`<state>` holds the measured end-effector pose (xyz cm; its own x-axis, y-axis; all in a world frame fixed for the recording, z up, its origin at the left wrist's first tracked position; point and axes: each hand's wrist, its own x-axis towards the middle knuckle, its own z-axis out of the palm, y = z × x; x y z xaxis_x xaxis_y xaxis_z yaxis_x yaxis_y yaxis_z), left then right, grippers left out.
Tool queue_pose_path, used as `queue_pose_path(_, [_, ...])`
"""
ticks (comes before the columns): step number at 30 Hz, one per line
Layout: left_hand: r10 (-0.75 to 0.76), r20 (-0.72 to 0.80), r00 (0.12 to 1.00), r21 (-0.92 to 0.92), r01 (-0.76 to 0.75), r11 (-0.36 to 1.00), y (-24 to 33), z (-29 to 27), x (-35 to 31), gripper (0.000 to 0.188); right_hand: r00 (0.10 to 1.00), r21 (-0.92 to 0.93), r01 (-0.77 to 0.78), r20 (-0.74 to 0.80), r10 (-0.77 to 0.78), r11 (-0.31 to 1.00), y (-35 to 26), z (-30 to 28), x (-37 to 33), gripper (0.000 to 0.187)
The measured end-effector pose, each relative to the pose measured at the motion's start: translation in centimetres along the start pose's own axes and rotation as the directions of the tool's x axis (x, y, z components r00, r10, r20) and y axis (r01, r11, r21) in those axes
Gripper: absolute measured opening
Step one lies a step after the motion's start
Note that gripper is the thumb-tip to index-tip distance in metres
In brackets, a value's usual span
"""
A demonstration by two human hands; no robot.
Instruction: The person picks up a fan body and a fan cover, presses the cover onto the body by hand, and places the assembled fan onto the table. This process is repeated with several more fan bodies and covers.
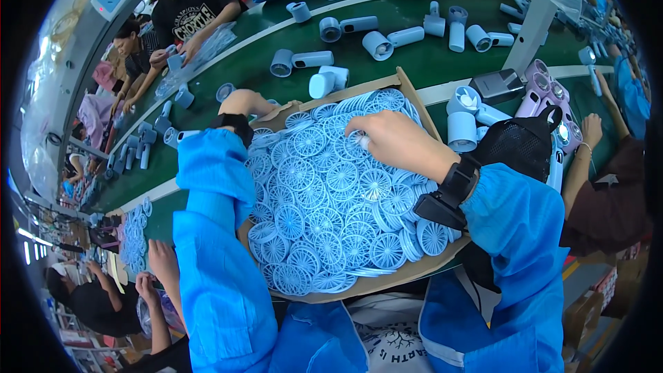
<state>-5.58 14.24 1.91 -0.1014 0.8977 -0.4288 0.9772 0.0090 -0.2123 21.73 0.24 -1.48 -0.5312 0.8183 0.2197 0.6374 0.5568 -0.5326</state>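
Note:
A shallow cardboard box (442, 262) in front of me is heaped with round light-blue fan grilles (343, 175), spoked and lying at many angles. Over the far right part of the heap, my right hand (400, 139) is closed with its fingertips curled down among the grilles. Something small and whitish shows at its thumb tip; what it pinches, if anything, I cannot make out. My left hand (247, 103) reaches past the box's far left corner, bent at the wrist. Its fingers are hidden, so neither their pose nor any hold shows.
Beyond the box runs a green conveyor belt (255, 34) carrying several light-blue handheld fans (378, 44). On the right are more blue fans (463, 117), purple fans (545, 90), a black mesh bag (521, 146) and a metal post (530, 38). Co-workers sit around, one arm (580, 159) close on my right.

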Motion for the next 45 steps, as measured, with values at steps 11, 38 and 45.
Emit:
queue_pose_path(11, [0.398,-0.376,0.837,0.1,-0.39,0.915,-5.3,4.3,4.5,0.041,1.0,0.113,0.012,-0.012,-0.011,0.994,-0.9,-0.1,0.5,0.019])
queue_pose_path(38, [0.025,-0.86,0.509,-0.507,-0.849,-0.152,9.1,3.6,-14.0,0.094,0.983,0.955,0.106,-0.143,0.116,0.278,-0.3,-1.3,0.3,0.023])
queue_pose_path(45, [0.123,-0.825,0.551,-0.561,-0.771,-0.302,8.8,3.4,-13.2,0.096,0.995,0.985,-0.092,0.084,-0.061,-0.146,0.7,-2.6,-0.2,0.046])
